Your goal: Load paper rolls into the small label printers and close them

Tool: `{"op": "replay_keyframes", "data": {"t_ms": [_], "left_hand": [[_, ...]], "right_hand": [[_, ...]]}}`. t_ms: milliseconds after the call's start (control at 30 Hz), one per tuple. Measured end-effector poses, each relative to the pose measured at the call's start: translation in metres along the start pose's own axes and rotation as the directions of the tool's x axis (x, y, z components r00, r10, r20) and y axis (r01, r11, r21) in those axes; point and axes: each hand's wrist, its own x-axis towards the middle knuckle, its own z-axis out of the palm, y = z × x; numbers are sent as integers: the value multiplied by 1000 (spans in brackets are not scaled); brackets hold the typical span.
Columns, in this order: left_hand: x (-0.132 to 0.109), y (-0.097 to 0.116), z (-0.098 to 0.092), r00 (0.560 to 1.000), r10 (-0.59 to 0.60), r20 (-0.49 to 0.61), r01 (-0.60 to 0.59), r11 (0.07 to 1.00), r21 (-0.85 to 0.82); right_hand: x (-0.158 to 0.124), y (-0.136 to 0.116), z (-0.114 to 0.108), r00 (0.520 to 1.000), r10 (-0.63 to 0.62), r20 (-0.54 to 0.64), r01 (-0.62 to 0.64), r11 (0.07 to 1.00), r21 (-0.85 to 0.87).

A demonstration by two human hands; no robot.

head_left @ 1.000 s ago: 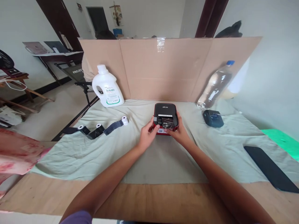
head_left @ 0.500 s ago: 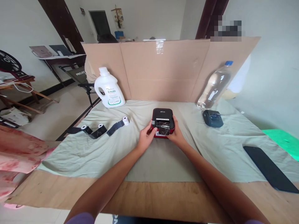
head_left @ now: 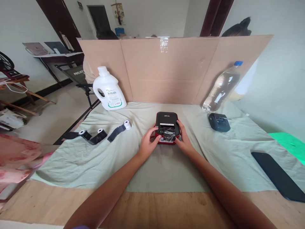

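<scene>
The left grip (head_left: 148, 143) is placed opposite the right grip (head_left: 185, 140), apart from it, with the two palms turned inward. In each, the fingers (head_left: 152, 130) are bent and pointed forward, and the thumb (head_left: 156, 139) is angled toward the opposite grip. Behind the grips, the left forearm (head_left: 111, 187) and right forearm (head_left: 221, 184) are extended forward, splayed outward nearer the body.

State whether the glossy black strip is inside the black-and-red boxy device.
Out, at least partly: the strip overlies the device's front; any inner end is hidden.
</scene>
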Motion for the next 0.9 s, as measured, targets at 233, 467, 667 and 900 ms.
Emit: {"op": "replay_keyframes", "data": {"t_ms": [233,467,667,900], "left_hand": [[11,-7,-3,999,-48,26,50,997,-65],[10,-15,-4,999,23,24,-21,995,-99],[8,-17,-5,998,58,34,-56,995,-77],[10,-18,-6,995,93,39,-92,996,-15]], "right_hand": [[5,1,-4,997,71,14,-72,990,120],[42,-21,-8,995,70,-64,-78,989,-128],[104,-50,-11,854,353,382,38,689,-723],[140,-65,21,679,625,386,145,402,-904]]}}
